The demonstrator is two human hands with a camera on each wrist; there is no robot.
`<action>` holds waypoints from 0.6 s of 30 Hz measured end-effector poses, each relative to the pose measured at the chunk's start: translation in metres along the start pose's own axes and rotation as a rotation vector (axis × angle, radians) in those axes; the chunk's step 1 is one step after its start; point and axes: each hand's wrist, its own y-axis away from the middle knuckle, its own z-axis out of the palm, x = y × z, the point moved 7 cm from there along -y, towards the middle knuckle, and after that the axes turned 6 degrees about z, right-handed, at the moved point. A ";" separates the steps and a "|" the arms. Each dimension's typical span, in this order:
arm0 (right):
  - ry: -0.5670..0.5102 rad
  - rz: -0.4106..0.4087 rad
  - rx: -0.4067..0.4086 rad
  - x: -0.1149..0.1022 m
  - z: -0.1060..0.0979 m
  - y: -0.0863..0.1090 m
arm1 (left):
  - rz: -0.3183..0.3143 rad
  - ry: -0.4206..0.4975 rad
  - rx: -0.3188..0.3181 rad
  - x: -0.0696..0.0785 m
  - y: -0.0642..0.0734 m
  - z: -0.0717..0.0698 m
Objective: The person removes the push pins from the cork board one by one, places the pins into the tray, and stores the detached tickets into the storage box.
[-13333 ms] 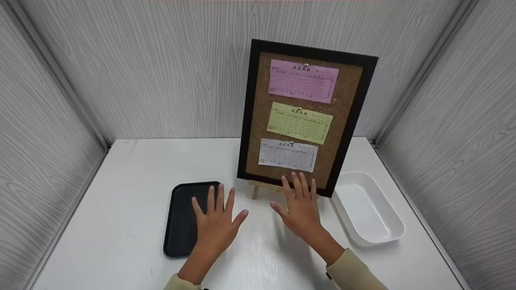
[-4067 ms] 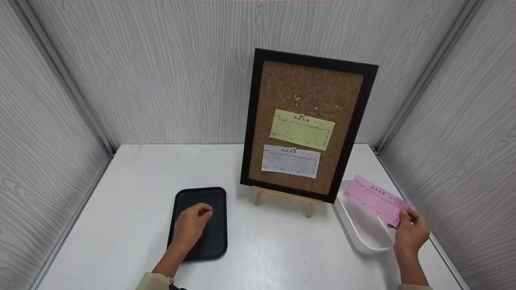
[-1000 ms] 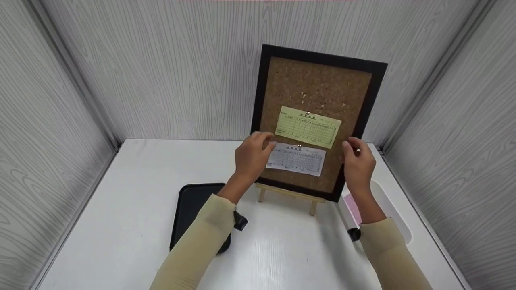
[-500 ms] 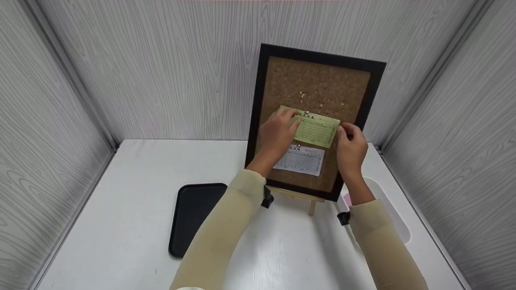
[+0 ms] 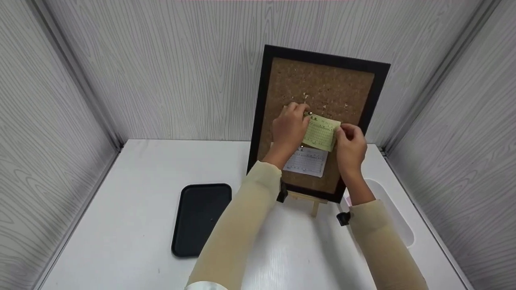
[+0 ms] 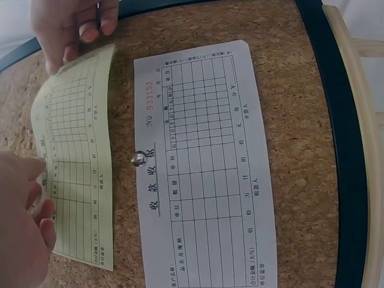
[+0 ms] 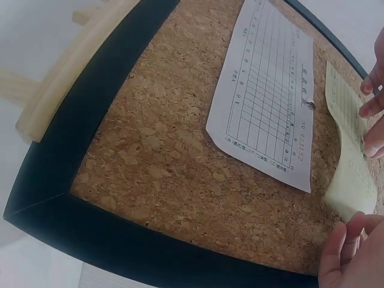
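Raised since earlier, left hand (image 5: 289, 125) by the pin (image 5: 310, 113), I can't tell its hold, right hand (image 5: 352, 147) pinching the bowed yellow slip (image 5: 321, 132).

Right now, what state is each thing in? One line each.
Board: propped upright on stand
Yellow slip: on board, bent, right end pinched
White slip: pinned to board
Right hand: pinching yellow slip's end
Left hand: at yellow slip's top edge, grip unclear
Black tray: flat, tiny speck on it
White box: open-topped, partly hidden
Pink slip: in box, mostly hidden
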 end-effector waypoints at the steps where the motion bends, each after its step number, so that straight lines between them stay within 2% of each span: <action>1: -0.016 -0.002 -0.005 0.000 0.000 0.000 | 0.000 -0.008 0.002 0.001 0.000 0.000; 10: -0.125 -0.024 -0.047 -0.004 0.004 0.005 | -0.015 -0.056 -0.001 0.005 -0.004 0.004; 18: -0.169 -0.033 -0.042 -0.027 -0.003 0.023 | -0.023 -0.035 0.002 0.004 -0.004 0.004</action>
